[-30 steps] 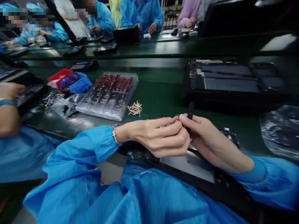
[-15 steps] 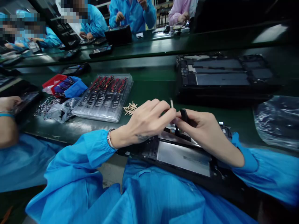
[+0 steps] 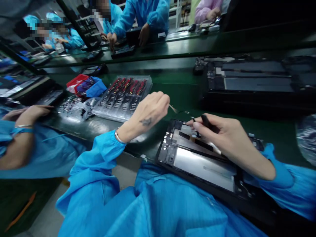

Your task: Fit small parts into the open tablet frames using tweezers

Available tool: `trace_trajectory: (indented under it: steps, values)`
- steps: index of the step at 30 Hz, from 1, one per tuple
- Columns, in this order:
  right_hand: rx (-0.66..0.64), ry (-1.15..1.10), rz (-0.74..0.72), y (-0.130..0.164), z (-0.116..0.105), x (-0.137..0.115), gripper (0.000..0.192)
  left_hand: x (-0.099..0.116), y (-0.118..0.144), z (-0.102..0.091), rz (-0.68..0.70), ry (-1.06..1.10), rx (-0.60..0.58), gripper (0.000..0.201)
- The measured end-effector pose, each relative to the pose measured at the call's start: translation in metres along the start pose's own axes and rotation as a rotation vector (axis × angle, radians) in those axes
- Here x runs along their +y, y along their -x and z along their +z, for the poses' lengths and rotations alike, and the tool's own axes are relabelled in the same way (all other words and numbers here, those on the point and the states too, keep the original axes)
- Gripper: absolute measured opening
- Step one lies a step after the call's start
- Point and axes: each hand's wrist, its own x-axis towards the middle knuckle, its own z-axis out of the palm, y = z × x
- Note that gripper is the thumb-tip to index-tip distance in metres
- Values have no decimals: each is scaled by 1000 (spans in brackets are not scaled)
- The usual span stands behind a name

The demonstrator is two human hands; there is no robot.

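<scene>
My left hand (image 3: 154,107) is closed in a pinch above the bench, a thin pale strip (image 3: 172,108) sticking out from its fingertips. Between the fingers of my right hand (image 3: 217,130) is a slim black tool (image 3: 208,122), its kind unclear. A small thin cable (image 3: 189,113) with shiny bits juts from those fingertips toward the strip; whether the two touch I cannot tell. Below lies an opened tablet-like device (image 3: 204,168) with a silvery panel and black frame, tilted at the bench edge over my lap. My right hand covers part of its upper side.
A clear plastic tray (image 3: 108,112) of small red-and-black parts lies left, beside red (image 3: 77,82) and blue bins (image 3: 97,87) and a plastic bag (image 3: 82,108). Opened devices (image 3: 256,79) are stacked at right near another plastic bag (image 3: 307,138). A co-worker's arm (image 3: 24,135) rests at far left.
My left hand has moved up and left, away from my right hand, with the pale strip. The device's upper left corner is now uncovered. The view has shifted left.
</scene>
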Motion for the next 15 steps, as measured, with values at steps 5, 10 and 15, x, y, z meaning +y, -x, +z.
trace_trajectory:
  steps: [5, 10, 15]
  values:
    - [-5, -91, 154, -3, 0, 17, 36, -47, 24, 14, -155, 19, -423, 21]
    - [1, -65, 168, -1, 1, 32, 41, -55, 33, 15, -171, 71, -472, 38]
    - [-8, -214, 187, 2, 7, 19, 42, -6, 12, 8, -297, 648, -70, 30]
